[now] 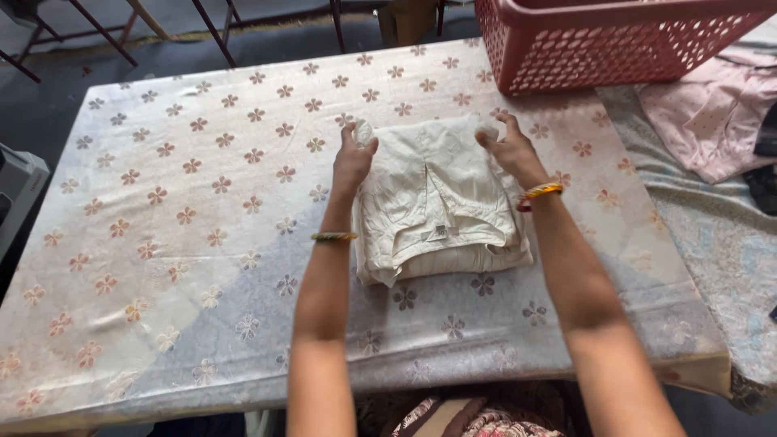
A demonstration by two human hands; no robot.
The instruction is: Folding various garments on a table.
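Left hand grip pinches far corner of folded cream cloth – right hand grip pinches other corner – cloth flat on table.

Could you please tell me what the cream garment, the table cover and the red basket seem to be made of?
Cream garment: woven cloth, probably cotton, matte and creased. Table cover: likely plastic sheet, glossy with light glare over a flower print. Red basket: moulded plastic, with stiff perforated walls.

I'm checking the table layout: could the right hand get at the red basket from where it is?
Probably yes. The right hand grips the far corner of the folded cream garment, and the red basket stands just beyond it, with only bare flowered tablecloth between.
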